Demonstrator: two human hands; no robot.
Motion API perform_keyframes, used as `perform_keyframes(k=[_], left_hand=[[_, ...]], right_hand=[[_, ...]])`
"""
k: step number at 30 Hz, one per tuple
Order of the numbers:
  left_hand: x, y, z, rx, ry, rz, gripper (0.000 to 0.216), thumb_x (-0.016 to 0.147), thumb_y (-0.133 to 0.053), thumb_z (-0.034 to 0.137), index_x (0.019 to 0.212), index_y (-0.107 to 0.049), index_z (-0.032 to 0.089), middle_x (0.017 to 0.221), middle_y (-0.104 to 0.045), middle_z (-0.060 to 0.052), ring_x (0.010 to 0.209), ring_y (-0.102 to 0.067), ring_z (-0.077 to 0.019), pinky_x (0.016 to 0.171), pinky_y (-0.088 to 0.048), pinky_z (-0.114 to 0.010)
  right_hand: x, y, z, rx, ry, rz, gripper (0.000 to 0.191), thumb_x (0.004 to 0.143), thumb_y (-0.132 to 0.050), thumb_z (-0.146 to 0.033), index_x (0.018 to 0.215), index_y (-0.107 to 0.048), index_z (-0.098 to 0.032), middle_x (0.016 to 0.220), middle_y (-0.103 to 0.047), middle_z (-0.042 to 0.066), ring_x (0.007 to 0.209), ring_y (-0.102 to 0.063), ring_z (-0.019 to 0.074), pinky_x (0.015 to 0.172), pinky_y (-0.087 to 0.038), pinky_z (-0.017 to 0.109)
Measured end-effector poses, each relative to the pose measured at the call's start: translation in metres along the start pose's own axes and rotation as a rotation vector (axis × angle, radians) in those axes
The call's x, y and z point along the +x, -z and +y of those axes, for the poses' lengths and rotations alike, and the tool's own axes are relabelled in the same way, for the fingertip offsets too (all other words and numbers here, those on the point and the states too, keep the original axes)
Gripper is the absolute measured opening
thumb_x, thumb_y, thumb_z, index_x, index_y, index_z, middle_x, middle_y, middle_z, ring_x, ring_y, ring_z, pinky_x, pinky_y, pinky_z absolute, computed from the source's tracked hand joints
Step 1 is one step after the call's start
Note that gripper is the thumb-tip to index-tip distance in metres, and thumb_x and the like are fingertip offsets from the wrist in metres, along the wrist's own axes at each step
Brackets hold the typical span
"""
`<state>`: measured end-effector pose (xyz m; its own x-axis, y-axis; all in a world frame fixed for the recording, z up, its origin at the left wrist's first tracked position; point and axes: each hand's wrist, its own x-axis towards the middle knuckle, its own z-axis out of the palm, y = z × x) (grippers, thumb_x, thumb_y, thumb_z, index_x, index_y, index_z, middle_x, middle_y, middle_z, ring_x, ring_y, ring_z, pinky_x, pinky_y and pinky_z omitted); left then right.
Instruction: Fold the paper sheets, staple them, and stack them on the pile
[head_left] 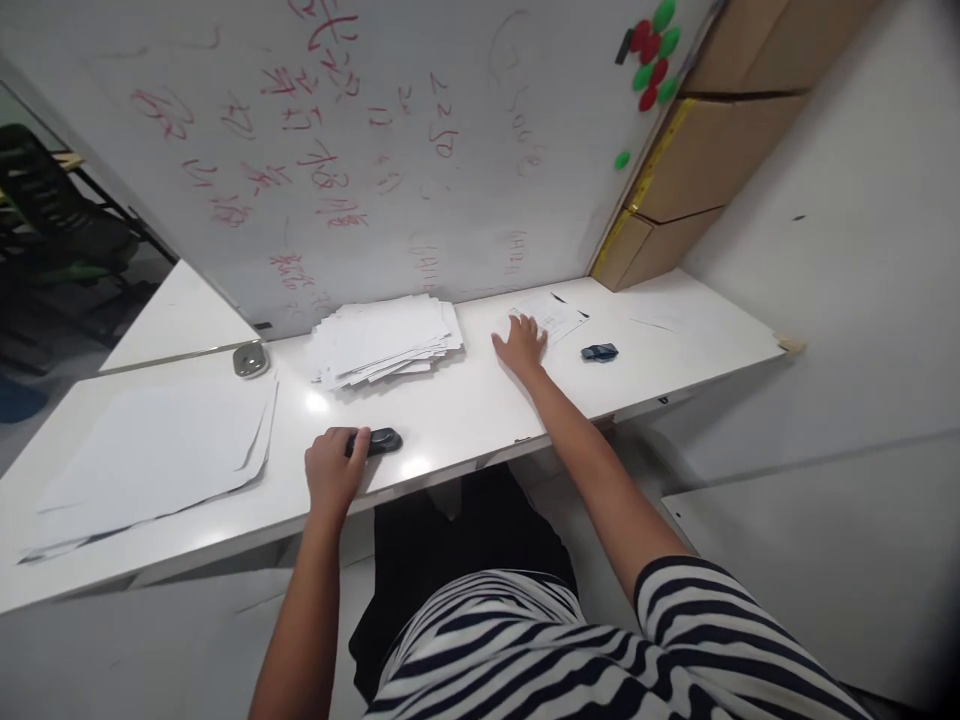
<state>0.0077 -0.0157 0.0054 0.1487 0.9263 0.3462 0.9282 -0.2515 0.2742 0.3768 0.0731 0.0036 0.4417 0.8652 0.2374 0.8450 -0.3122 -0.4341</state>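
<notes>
My left hand [332,468] is closed round one end of a black stapler [385,440], which lies near the front edge of the white desk [457,420]. Farther right, my right hand [522,347] rests with fingers spread at the near edge of a few printed sheets [559,318]. Between the hands, towards the back, sits a thick, uneven stack of white paper [386,338]. A small dark blue object [599,352], whose kind I cannot make out, lies to the right of my right hand.
Large sheets [157,450] cover the desk's left end, with a grey rounded object [250,359] behind them. A whiteboard [465,180] with red writing and magnets rises along the back. Cardboard boxes [675,165] are stacked at its right. A dark chair [60,215] stands far left.
</notes>
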Motion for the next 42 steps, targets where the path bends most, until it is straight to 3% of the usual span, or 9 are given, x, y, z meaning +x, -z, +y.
perform_keyframes(k=[2,4,11,25,32,37,39,42], left_hand=[[0.001,0.0,0.0,-0.005,0.001,-0.011,0.037,0.093,-0.039,0.047,0.083,-0.062,0.021,0.087,-0.067,-0.006,0.086,-0.058,-0.0239,0.072,-0.035,-0.033],[0.002,-0.001,-0.001,-0.006,0.005,-0.023,0.037,0.092,-0.039,0.048,0.083,-0.063,0.021,0.088,-0.067,-0.006,0.087,-0.058,-0.0244,0.072,-0.036,-0.034],[0.002,-0.001,0.002,-0.004,0.043,-0.029,0.037,0.092,-0.038,0.047,0.084,-0.063,0.021,0.09,-0.067,-0.007,0.088,-0.058,-0.0246,0.075,-0.037,-0.034],[-0.001,0.0,0.006,-0.033,0.081,-0.031,0.034,0.092,-0.04,0.045,0.083,-0.062,0.021,0.088,-0.066,-0.007,0.088,-0.056,-0.0228,0.076,-0.036,-0.033],[-0.003,0.0,0.009,-0.003,0.069,-0.007,0.036,0.092,-0.038,0.046,0.084,-0.062,0.021,0.089,-0.066,-0.008,0.089,-0.056,-0.0237,0.077,-0.036,-0.035],[-0.016,0.002,0.017,-0.03,-0.03,0.141,0.028,0.09,-0.046,0.041,0.096,-0.064,0.021,0.105,-0.066,-0.012,0.107,-0.055,-0.0277,0.095,-0.033,-0.044],[-0.025,0.005,0.028,-0.144,-0.1,0.17,0.026,0.089,-0.049,0.041,0.097,-0.064,0.021,0.105,-0.066,-0.012,0.107,-0.056,-0.0269,0.1,-0.032,-0.046],[-0.033,0.011,0.056,-0.42,-0.102,0.24,0.038,0.088,-0.049,0.049,0.112,-0.059,0.021,0.116,-0.061,-0.014,0.114,-0.054,-0.0267,0.098,-0.039,-0.044]], right_hand=[[-0.007,0.001,0.026,-0.024,0.023,-0.086,0.051,0.092,-0.046,-0.042,0.132,-0.046,-0.01,0.147,-0.04,0.02,0.136,-0.031,0.0295,0.108,-0.019,0.05],[-0.013,0.0,0.036,-0.039,0.066,-0.082,0.045,0.094,-0.042,-0.04,0.128,-0.051,-0.011,0.143,-0.045,0.019,0.132,-0.039,0.027,0.105,-0.023,0.045],[-0.017,0.0,0.025,-0.138,0.114,-0.057,0.034,0.098,-0.033,-0.031,0.115,-0.058,-0.014,0.114,-0.065,0.017,0.104,-0.056,0.0267,0.087,-0.032,0.039],[-0.021,0.006,0.027,-0.096,0.026,0.001,0.038,0.099,-0.028,-0.032,0.108,-0.058,-0.011,0.085,-0.07,0.015,0.082,-0.063,0.025,0.079,-0.033,0.035],[-0.017,0.006,0.041,0.186,-0.014,0.197,0.044,0.098,-0.026,-0.037,0.107,-0.061,-0.012,0.09,-0.068,0.014,0.086,-0.061,0.0252,0.079,-0.039,0.035],[-0.052,0.039,0.013,0.55,0.059,0.418,0.053,0.097,-0.019,-0.05,0.107,-0.058,-0.016,0.098,-0.062,0.01,0.096,-0.059,0.0215,0.082,-0.043,0.034],[-0.082,0.059,-0.003,0.752,0.038,0.367,0.053,0.095,-0.02,-0.056,0.107,-0.057,-0.019,0.094,-0.06,0.007,0.093,-0.059,0.02,0.076,-0.045,0.031],[-0.128,0.087,-0.019,0.985,0.026,0.092,0.048,0.092,-0.029,-0.06,0.101,-0.056,-0.022,0.095,-0.061,0.006,0.092,-0.06,0.0209,0.071,-0.047,0.03]])
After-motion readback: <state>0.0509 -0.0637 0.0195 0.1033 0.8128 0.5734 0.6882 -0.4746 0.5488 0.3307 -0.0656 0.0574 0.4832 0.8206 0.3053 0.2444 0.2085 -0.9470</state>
